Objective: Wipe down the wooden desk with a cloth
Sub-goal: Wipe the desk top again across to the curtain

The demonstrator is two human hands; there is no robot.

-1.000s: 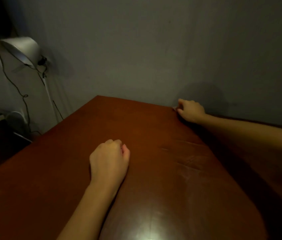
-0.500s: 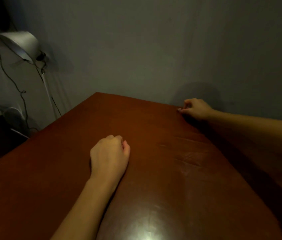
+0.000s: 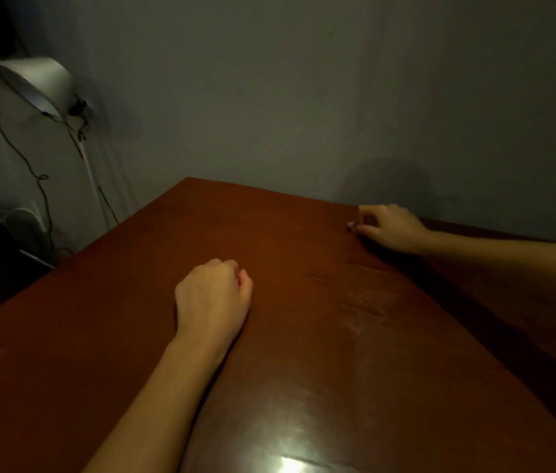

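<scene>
Wooden desk under clenched left hand; right hand curled at far edge, grasp unclear.

Shot from one head-worn wide-angle cam, tilted forward and down across the wooden desk. Facing the grey wall behind its far edge. Close enough to fill the whole lower half with desk top. Just the single view.

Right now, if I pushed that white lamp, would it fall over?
Probably it would wobble: the lamp is wide on top of a thin pole, so it looks top-heavy. Its dangling cord might snag and tug it too.
</scene>
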